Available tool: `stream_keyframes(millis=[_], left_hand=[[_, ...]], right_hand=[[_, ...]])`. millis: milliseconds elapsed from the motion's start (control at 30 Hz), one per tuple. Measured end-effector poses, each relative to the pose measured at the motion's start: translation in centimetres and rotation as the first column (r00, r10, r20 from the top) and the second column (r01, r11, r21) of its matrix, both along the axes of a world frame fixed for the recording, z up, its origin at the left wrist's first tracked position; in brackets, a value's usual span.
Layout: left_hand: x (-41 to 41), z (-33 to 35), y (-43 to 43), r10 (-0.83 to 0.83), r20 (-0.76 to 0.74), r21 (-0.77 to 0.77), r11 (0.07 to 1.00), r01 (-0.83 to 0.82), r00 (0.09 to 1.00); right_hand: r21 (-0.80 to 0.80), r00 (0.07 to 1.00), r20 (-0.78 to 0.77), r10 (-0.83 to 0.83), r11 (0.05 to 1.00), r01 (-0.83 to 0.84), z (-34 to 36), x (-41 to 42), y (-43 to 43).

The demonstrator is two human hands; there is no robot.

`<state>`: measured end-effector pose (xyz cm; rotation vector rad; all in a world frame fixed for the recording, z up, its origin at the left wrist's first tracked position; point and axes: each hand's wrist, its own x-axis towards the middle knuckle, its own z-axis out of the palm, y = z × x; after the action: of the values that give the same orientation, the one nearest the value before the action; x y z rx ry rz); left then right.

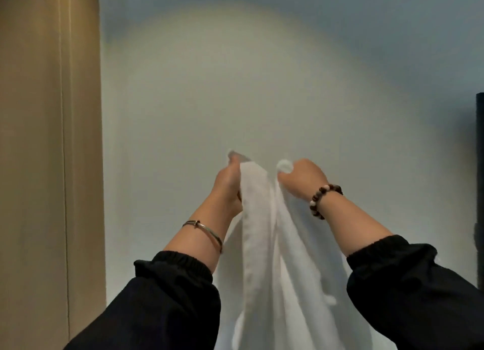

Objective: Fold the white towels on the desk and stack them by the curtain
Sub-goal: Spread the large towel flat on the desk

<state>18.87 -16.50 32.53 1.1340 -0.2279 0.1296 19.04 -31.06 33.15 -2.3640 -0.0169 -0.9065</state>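
A white towel (pixel 272 245) is held up in front of a pale wall (pixel 262 87), hanging down between both raised forearms. Its upper edge is gripped by the left hand (pixel 227 184) and, just beside it, by the right hand (pixel 303 177), fingers curled round the cloth. A beige curtain (pixel 47 140) hangs at the left.
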Motion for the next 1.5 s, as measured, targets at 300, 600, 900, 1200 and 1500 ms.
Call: stream_keyframes(millis=[300, 600, 900, 1200, 1500], left_hand=[[3.1, -12.8, 1.6, 0.062, -0.206, 0.389, 0.921, 0.023, 0.977], [2.2, -19.3, 0.6, -0.132, -0.067, 0.429, 0.891, 0.148, 0.989], [1.9, -19.8, 0.0, 0.123, -0.082, 0.258, 0.961, -0.098, 0.989], [3.7, -21.1, 0.0, -0.001, -0.251, -0.141, 0.989, -0.035, 0.968], [4.9, -21.1, 0.8, -0.004, -0.232, -0.218, 0.975, -0.047, 0.973]], right_hand=[[0.699, 0.737, -0.308, 0.601, 0.669, -0.254, -10.6, 1.4, -1.3], [0.66, 0.751, -0.299, 0.588, 0.696, -0.283, -14.1, 1.6, -1.4], [0.605, 0.632, -0.292, 0.718, 0.65, -0.459, -18.1, 2.1, -3.2], [0.032, 0.535, -0.803, 0.262, 0.916, -0.4, -28.3, 3.7, -4.2], [0.923, 0.326, -0.233, 0.916, 0.314, -0.223, -25.0, 3.2, -3.4]])
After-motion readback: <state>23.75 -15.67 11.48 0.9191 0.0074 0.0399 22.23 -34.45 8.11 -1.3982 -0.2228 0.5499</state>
